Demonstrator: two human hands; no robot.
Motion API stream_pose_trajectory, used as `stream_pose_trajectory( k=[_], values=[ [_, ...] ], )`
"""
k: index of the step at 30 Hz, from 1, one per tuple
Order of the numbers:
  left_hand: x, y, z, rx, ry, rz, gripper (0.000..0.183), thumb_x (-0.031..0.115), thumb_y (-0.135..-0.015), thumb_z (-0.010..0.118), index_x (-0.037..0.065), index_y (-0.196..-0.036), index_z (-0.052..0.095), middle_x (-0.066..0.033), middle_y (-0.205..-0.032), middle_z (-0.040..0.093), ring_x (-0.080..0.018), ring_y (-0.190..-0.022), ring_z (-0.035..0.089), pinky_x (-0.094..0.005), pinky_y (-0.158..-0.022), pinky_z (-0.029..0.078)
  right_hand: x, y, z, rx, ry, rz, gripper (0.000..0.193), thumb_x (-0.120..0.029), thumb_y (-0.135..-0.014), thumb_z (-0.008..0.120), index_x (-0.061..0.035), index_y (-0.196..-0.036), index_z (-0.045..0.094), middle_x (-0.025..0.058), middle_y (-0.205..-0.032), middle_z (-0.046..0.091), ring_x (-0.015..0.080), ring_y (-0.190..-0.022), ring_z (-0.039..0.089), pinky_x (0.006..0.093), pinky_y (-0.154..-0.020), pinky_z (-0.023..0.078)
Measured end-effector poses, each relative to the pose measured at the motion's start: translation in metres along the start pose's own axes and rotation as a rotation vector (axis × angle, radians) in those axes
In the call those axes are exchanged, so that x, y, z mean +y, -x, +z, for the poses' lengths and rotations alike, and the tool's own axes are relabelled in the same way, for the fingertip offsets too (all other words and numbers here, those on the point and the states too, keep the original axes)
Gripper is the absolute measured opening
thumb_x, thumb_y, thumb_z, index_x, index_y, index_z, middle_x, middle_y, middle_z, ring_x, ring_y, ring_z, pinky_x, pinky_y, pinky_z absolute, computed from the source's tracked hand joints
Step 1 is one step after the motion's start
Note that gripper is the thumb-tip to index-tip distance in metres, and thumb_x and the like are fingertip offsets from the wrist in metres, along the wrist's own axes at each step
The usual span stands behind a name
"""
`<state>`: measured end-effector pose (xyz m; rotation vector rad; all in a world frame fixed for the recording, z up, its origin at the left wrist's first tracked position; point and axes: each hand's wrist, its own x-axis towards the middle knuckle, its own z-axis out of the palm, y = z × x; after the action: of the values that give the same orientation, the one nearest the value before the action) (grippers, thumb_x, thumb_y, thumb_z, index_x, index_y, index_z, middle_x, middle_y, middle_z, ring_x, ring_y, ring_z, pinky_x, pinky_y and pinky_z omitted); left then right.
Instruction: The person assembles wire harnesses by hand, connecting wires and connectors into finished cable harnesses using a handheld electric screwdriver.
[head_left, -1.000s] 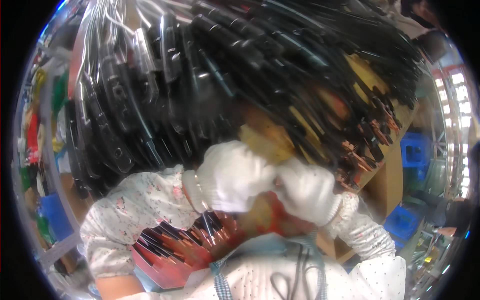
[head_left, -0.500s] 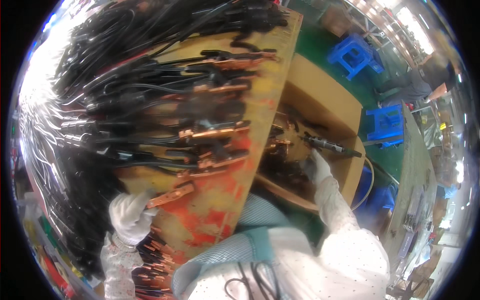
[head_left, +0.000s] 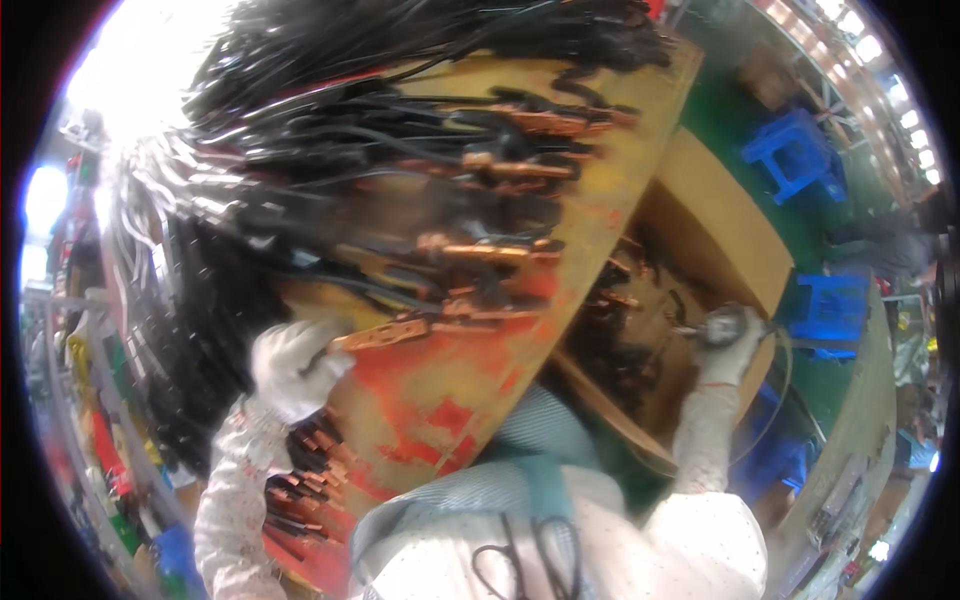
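Note:
My gloved left hand (head_left: 298,370) is closed on one end of a flat copper clamp piece (head_left: 392,333), which points to the right over the bench (head_left: 420,440). On the right, my gloved right hand (head_left: 728,345) is wrapped round a slim grey air screwdriver (head_left: 688,330) with a hose behind it. That hand is over the right side of an open cardboard box (head_left: 740,215), and it hides most of the tool. Several copper clamp ends (head_left: 490,250) on black cables lie in rows across the bench, beyond my left hand.
A thick mass of black cables (head_left: 200,330) hangs over the bench's left side. More copper ends (head_left: 315,465) lie near my left forearm. Dark and copper parts (head_left: 615,345) are in the box. Blue stools (head_left: 795,155) and a blurred person (head_left: 885,245) are at the right.
My right hand has moved from beside the air screwdriver to a grip round it, at the box's right side. My left hand keeps the copper clamp piece. The whole view has shifted.

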<state>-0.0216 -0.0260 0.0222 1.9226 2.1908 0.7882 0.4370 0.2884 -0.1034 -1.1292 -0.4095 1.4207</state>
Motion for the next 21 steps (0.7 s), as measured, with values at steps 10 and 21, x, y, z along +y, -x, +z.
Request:
stream_pose_trajectory(
  k=[10, 21],
  values=[
    [-0.007, 0.003, 0.012, 0.127, 0.084, 0.049, 0.027, 0.01, -0.075, 0.082, 0.006, -0.1, 0.075, -0.0061, -0.071, 0.067, -0.0253, -0.061, 0.067, -0.0355, -0.056, 0.052, -0.014, 0.189, 0.208, -0.931, -0.537, -0.044, 0.043, -0.008, -0.086, 0.063, 0.0033, -0.126, 0.054, -0.0041, -0.064, 0.038, 0.011, -0.051, 0.034, 0.0248, -0.048, 0.035],
    [-0.013, 0.01, 0.016, -0.051, -0.12, 0.014, 0.014, 0.02, -0.076, 0.073, 0.016, -0.088, 0.068, -0.0022, -0.067, 0.067, -0.0251, -0.055, 0.065, -0.0379, -0.047, 0.045, 0.09, 0.283, 0.273, -1.302, -0.116, -0.006, 0.054, -0.008, -0.081, 0.064, -0.0103, -0.135, 0.061, 0.0009, -0.058, 0.046, 0.0142, -0.051, 0.043, 0.0328, -0.049, 0.035]
  ],
)
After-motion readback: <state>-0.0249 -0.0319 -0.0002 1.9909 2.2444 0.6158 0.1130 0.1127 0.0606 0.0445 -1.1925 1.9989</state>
